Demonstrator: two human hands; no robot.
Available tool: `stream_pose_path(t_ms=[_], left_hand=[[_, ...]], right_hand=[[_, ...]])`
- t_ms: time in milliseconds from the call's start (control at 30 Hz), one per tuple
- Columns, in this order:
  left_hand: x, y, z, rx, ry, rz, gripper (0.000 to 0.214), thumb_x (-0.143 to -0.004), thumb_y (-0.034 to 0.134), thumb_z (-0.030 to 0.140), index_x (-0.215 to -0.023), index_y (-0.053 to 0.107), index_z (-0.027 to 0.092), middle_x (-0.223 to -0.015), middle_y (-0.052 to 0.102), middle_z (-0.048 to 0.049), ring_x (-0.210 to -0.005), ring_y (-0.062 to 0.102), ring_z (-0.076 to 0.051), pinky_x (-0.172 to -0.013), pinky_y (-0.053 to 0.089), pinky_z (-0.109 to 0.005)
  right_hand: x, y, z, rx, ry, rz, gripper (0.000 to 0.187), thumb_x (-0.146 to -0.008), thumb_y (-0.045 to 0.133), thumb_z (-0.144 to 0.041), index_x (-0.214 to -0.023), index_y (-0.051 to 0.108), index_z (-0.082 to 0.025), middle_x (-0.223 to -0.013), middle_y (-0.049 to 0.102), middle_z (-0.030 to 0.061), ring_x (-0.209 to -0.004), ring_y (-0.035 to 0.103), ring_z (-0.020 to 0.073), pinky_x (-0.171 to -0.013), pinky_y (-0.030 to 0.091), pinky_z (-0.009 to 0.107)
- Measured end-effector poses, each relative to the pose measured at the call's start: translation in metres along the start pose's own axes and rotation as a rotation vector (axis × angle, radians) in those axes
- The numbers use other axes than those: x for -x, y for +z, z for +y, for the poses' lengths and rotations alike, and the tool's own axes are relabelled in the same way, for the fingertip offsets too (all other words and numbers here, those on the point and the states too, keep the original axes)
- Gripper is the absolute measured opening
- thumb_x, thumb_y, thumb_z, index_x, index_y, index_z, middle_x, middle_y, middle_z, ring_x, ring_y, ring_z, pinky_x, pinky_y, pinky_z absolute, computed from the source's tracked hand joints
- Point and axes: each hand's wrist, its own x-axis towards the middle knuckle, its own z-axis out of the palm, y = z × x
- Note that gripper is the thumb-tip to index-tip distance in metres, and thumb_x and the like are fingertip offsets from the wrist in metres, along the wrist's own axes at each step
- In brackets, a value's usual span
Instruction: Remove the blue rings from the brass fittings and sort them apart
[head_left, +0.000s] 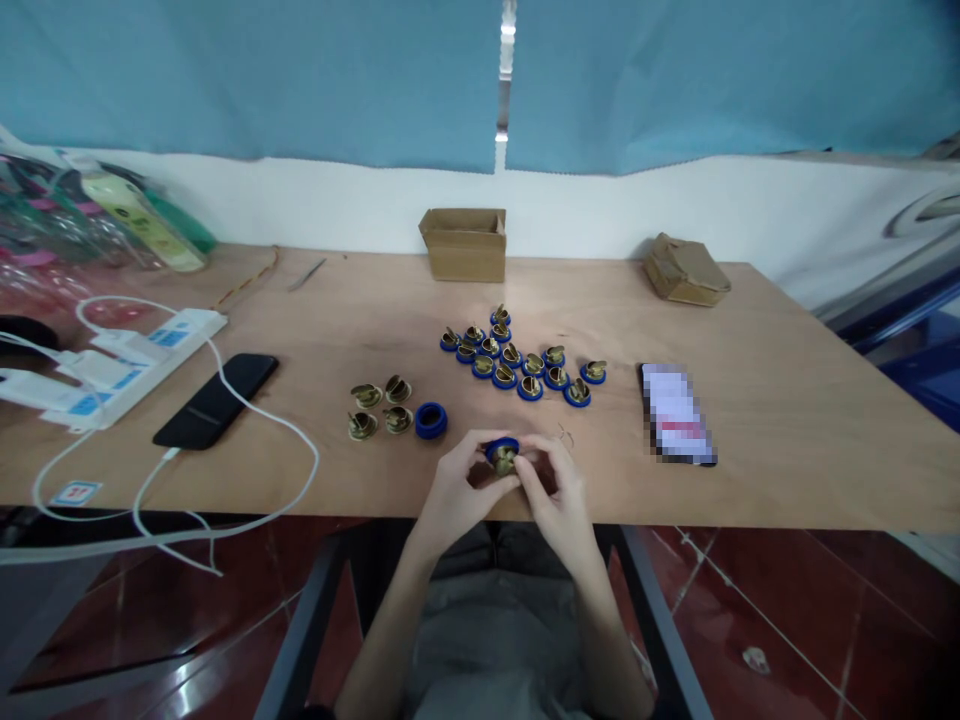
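My left hand [472, 478] and my right hand [553, 480] meet near the table's front edge, fingers closed around one small brass piece with a blue ring [504, 458]. Both thumbs press at its near side. Just left of my left hand lies a stack of loose blue rings [430, 421]. Beyond it are several brass pieces without blue rings [397, 419], each with a raised flap. Farther back, a cluster of brass pieces seated in blue rings [505, 375] spreads to the right. A thin, wire-like bit [565, 436] lies beside my right hand.
A cardboard box [466, 255] stands open at the back; another carton [686, 270] sits back right. At right lies a phone with a lit screen [679, 414]. Leftward are a dark phone [216, 402], its white cable, a power strip [135, 365] and plastic bottles [142, 215].
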Motion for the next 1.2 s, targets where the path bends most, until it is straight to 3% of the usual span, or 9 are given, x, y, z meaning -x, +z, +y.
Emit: stream_pose_path(t_ms=[133, 367, 533, 767, 1200], left_hand=[[0.0014, -0.0029, 0.0036, 0.059, 0.027, -0.111, 0.049, -0.083, 0.079, 0.022, -0.129, 0.061, 0.027, -0.126, 0.071, -0.0082, -0.115, 0.071, -0.024, -0.101, 0.059, -0.038], [-0.0002, -0.0034, -0.0005, 0.12, 0.064, -0.05, 0.036, -0.095, 0.065, 0.025, -0.131, 0.063, 0.025, -0.132, 0.07, -0.0092, -0.123, 0.069, -0.023, -0.109, 0.055, -0.039], [-0.0003, -0.004, -0.0028, 0.189, 0.029, -0.057, 0.038, -0.09, 0.073, 0.023, -0.128, 0.066, 0.024, -0.132, 0.071, -0.0087, -0.124, 0.068, -0.024, -0.111, 0.055, -0.039], [0.0, -0.0035, -0.0025, 0.299, -0.027, -0.08, 0.044, -0.082, 0.08, 0.019, -0.124, 0.068, 0.024, -0.132, 0.072, -0.0083, -0.122, 0.07, -0.024, -0.109, 0.057, -0.039], [0.0012, -0.0018, 0.0018, 0.274, 0.015, -0.073, 0.049, -0.076, 0.086, 0.017, -0.121, 0.069, 0.025, -0.125, 0.073, -0.0066, -0.12, 0.07, -0.023, -0.108, 0.057, -0.038]], right_hand=[[-0.0015, -0.0001, -0.0012, -0.001, -0.027, 0.043, 0.011, -0.099, 0.061, -0.029, -0.109, 0.066, -0.025, -0.106, 0.068, 0.006, -0.095, 0.069, 0.0208, -0.082, 0.058, 0.034], [0.0037, 0.0043, -0.0016, 0.009, -0.074, 0.103, 0.01, -0.1, 0.062, -0.027, -0.108, 0.066, -0.024, -0.11, 0.067, 0.0075, -0.099, 0.068, 0.0209, -0.083, 0.059, 0.034], [0.0047, 0.0047, 0.001, 0.014, -0.088, 0.103, 0.017, -0.099, 0.062, -0.026, -0.116, 0.065, -0.025, -0.112, 0.067, 0.0074, -0.097, 0.069, 0.0202, -0.081, 0.06, 0.033], [0.0025, 0.0039, -0.0027, 0.046, -0.13, 0.112, 0.014, -0.1, 0.06, -0.023, -0.113, 0.065, -0.024, -0.11, 0.066, 0.0069, -0.097, 0.068, 0.0199, -0.078, 0.059, 0.031], [0.0034, 0.0077, -0.0012, 0.085, -0.198, 0.138, 0.017, -0.098, 0.063, -0.017, -0.112, 0.068, -0.025, -0.11, 0.067, 0.0071, -0.095, 0.069, 0.0193, -0.078, 0.061, 0.032]])
